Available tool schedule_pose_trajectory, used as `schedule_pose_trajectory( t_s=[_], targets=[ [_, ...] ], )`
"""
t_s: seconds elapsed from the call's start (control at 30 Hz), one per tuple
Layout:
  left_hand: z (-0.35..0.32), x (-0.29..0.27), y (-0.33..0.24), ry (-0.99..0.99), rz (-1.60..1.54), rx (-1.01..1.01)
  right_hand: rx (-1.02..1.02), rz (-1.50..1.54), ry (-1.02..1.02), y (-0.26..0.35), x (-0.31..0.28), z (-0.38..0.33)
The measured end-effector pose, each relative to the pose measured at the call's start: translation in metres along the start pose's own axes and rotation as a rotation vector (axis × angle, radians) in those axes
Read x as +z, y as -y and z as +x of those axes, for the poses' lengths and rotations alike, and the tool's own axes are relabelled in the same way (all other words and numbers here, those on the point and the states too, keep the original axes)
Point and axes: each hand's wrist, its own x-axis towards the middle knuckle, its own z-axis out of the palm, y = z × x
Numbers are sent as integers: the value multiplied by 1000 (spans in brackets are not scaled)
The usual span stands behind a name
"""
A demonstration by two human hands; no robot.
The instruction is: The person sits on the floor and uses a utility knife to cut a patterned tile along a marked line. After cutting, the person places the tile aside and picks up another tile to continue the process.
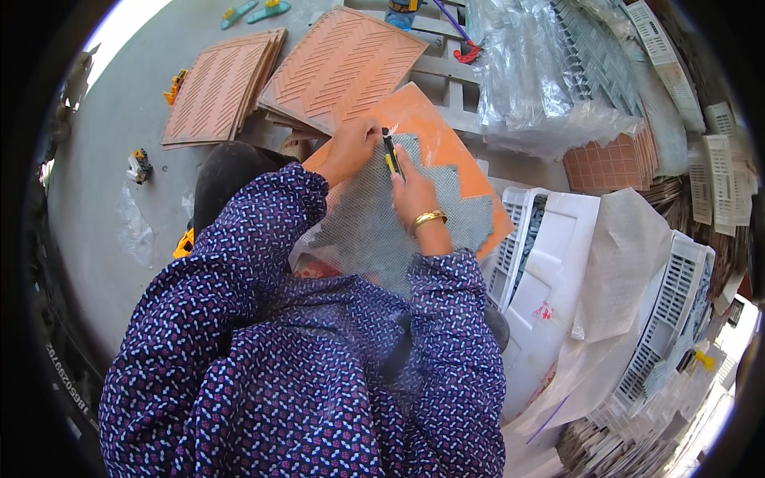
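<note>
My right hand is closed round a black and yellow utility knife, its far end at the upper edge of a grey mesh-backed tile sheet. Close by on the left, my left hand has its fingers bent together at that same edge; what lies between the fingertips is too small to make out. The sheet has stepped edges and rests on a flat orange board that slants across my lap. My sleeves and front hide part of the sheet's near side.
Stacked orange boards with herringbone grooves lie ahead, with another stack further left. Plastic-wrapped tile sheets fill the back right. White crates and a white lid stand on my right. Toy vehicles and green slippers lie on the floor.
</note>
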Motion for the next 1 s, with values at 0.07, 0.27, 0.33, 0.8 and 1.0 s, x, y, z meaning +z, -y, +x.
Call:
schedule_pose_trajectory(
  t_s=[0.07, 0.27, 0.33, 0.8, 1.0],
  targets=[
    [2, 1, -7, 8, 2, 25, 40, 90, -19, -3, 3, 8],
    [5, 2, -8, 42, 29, -85, -24, -43, -29, -8, 5, -6],
    [2, 0, -10, 52, 18, -39, 11, -58, 6, -1, 4, -8],
    [-9, -10, -18, 53, -93, -78, -20, 52, -27, -9, 17, -28],
    [-21, -13, -17, 89, -14, -38, 41, 155, -4, -10, 15, -11]
  ],
)
